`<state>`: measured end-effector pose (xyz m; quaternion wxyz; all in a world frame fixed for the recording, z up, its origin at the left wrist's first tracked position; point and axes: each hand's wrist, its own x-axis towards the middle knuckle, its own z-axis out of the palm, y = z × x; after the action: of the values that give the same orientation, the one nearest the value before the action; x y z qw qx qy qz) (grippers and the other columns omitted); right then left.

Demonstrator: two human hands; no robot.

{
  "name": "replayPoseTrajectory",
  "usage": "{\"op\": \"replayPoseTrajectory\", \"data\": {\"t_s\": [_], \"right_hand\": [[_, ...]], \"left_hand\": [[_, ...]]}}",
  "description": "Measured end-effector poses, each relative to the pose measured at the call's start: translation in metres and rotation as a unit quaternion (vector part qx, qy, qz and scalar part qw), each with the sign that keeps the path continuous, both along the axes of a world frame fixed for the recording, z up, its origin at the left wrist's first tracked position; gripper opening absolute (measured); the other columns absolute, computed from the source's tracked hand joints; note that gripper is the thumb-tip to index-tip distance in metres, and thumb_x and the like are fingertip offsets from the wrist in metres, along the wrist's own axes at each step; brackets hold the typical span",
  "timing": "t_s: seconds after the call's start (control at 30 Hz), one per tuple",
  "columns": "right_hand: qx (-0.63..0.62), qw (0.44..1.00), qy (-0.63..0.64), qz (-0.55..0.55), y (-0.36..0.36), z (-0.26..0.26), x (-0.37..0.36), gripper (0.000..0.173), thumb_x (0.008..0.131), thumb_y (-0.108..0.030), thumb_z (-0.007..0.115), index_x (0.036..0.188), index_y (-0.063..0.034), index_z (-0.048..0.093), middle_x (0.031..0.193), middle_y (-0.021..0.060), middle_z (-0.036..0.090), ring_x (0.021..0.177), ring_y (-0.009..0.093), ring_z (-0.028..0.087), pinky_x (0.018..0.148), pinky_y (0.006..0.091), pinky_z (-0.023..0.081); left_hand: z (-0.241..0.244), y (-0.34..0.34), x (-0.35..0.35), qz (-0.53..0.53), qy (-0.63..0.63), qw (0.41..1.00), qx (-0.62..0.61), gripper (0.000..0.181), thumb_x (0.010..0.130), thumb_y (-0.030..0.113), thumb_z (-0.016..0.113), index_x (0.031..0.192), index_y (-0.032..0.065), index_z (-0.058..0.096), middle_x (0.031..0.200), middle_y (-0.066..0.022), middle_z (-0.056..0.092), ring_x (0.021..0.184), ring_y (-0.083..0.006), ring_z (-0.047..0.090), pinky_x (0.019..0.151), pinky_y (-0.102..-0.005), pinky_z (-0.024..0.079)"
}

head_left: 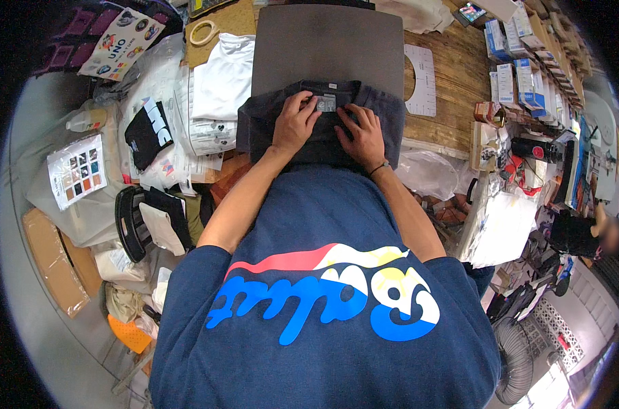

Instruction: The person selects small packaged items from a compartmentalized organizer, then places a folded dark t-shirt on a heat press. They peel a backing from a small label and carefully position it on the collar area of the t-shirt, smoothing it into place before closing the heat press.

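Note:
A dark T-shirt (319, 148) is draped over the near end of a padded grey platen (327, 46), its collar facing away from me. Just below the collar label lies a small square film with a pale print (325, 104). My left hand (295, 122) rests on the cloth, with its fingertips at the film's left edge and the thumb spread lower. From the right, my right hand (363, 134) has its fingertips beside the film's right edge. Neither hand appears to grip anything.
A white T-shirt (225, 76) lies folded left of the platen, below a tape roll (203, 32). A white T-shirt ruler guide (423, 82) lies on the wooden table (452, 97). Boxes (531, 87) line the right side. Farther right is another person (575, 232).

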<state>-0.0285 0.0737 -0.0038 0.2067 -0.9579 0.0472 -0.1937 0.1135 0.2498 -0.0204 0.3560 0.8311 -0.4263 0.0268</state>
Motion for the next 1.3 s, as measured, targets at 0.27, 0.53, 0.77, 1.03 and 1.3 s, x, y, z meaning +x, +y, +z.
{"op": "replayPoseTrajectory", "data": {"t_s": [0.27,0.53,0.77,1.03,1.3], "right_hand": [[0.003,1.000,0.000,-0.001,0.0009,-0.0012,-0.0008,0.045,0.090,-0.027,0.079,0.133,-0.0134,0.073,0.137,0.0091,0.063,0.122,0.033,0.060,0.100,0.0467,0.050],[0.007,1.000,-0.005,0.007,0.0002,-0.0022,-0.0015,0.043,0.090,-0.029,0.080,0.131,-0.0203,0.075,0.138,0.0114,0.063,0.123,0.035,0.060,0.100,0.0481,0.051],[0.008,1.000,-0.008,0.023,0.0011,0.0028,-0.0047,0.040,0.088,-0.031,0.082,0.127,-0.0245,0.078,0.138,0.0135,0.063,0.124,0.036,0.060,0.100,0.0491,0.050],[0.008,1.000,0.000,0.015,0.0016,0.0014,-0.0044,0.039,0.089,-0.032,0.082,0.126,-0.0208,0.078,0.137,0.0119,0.063,0.124,0.035,0.059,0.101,0.0488,0.050],[0.016,1.000,0.008,0.008,0.0023,0.0038,-0.0036,0.042,0.087,-0.033,0.084,0.127,-0.0200,0.077,0.137,0.0099,0.064,0.124,0.033,0.060,0.101,0.0480,0.050]], "left_hand": [[0.0013,-0.0004,-0.0018,-0.005,0.018,1.000,0.000,0.037,0.096,0.017,0.077,0.130,0.0020,0.073,0.136,-0.0120,0.060,0.116,-0.0300,0.064,0.099,-0.0416,0.056],[-0.0014,-0.0018,-0.0016,0.010,0.034,0.999,-0.021,0.041,0.094,0.016,0.079,0.133,0.0043,0.070,0.137,-0.0124,0.061,0.117,-0.0329,0.064,0.105,-0.0452,0.052],[-0.0020,-0.0022,-0.0022,0.013,0.049,0.998,-0.024,0.042,0.093,0.017,0.080,0.132,0.0041,0.070,0.136,-0.0114,0.062,0.117,-0.0325,0.064,0.104,-0.0458,0.052],[0.0016,-0.0021,-0.0026,0.007,0.039,0.999,-0.024,0.041,0.093,0.015,0.079,0.130,0.0005,0.069,0.132,-0.0123,0.059,0.115,-0.0314,0.062,0.104,-0.0445,0.052],[-0.0002,-0.0008,-0.0003,-0.002,0.046,0.999,-0.017,0.042,0.092,0.014,0.080,0.132,0.0031,0.069,0.134,-0.0123,0.058,0.117,-0.0318,0.062,0.105,-0.0449,0.051]]}}
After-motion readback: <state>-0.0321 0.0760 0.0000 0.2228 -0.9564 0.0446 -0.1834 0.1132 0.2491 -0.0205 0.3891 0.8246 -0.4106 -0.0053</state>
